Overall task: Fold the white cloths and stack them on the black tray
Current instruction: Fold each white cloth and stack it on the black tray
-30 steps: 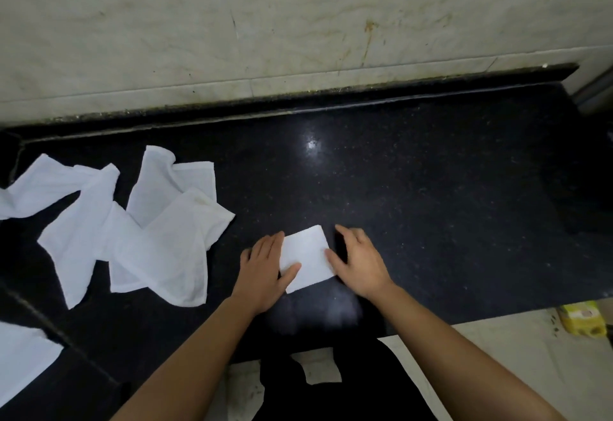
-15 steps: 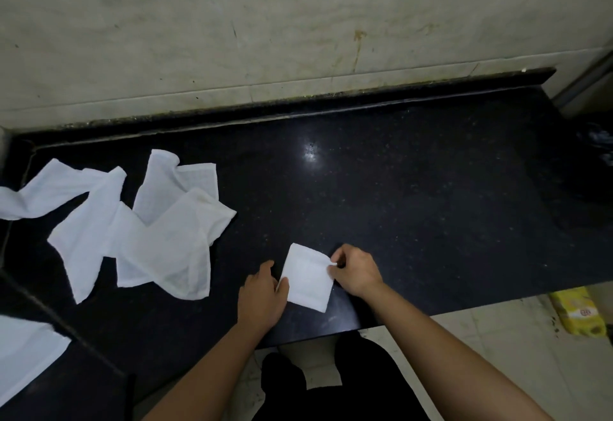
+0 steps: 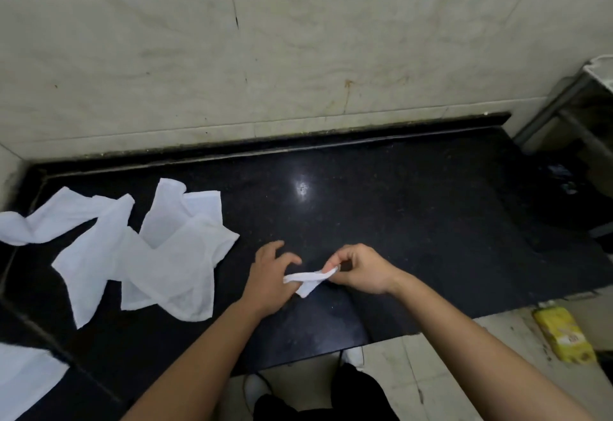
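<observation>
A small folded white cloth [image 3: 308, 279] hangs edge-on just above the black counter [image 3: 414, 221], pinched at its right end by my right hand [image 3: 361, 269]. My left hand [image 3: 272, 276] hovers at the cloth's left end with fingers spread and relaxed, touching it at most lightly. Several unfolded white cloths [image 3: 159, 254] lie in a loose heap on the counter's left part. At the bottom left corner another white cloth [image 3: 23, 382] lies flat on a dark surface [image 3: 86, 400] that may be the black tray; its outline is hard to tell.
A pale tiled wall [image 3: 298, 55] runs along the back of the counter. A metal rack [image 3: 577, 105] stands at the right end. On the floor below the front edge lies a yellow packet [image 3: 564, 334]. My dark trousers and shoes show at the bottom.
The folded cloth has come up off the counter in my right hand's pinch and turned edge-on. My left hand has let go of it and spread its fingers.
</observation>
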The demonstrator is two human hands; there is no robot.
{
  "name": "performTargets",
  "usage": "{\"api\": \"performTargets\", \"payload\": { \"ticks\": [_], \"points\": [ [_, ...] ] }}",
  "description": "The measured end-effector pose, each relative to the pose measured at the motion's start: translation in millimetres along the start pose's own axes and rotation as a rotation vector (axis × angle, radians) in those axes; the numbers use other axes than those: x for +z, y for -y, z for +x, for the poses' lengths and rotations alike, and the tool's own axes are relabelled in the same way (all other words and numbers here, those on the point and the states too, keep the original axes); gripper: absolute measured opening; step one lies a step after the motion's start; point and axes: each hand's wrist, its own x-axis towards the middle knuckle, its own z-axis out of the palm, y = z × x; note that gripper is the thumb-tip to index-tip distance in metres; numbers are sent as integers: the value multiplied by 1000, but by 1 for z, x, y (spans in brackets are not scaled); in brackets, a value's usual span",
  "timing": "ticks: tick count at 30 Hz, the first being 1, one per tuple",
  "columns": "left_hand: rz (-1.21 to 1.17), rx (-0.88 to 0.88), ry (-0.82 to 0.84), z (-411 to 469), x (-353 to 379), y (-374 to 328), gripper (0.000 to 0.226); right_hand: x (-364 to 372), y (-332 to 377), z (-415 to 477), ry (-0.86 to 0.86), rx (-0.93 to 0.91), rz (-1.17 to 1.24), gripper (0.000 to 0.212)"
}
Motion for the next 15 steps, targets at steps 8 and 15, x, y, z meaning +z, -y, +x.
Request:
{"api": "performTargets", "payload": {
  "ticks": [8,15],
  "points": [
    [-437,-2,100,7,-40,-35,8,-12,1,-29,-290,61,446,12],
    [-823,-86,299,10,-42,-110,18,-18,-14,-81,-377,100,872,33]
  ]
}}
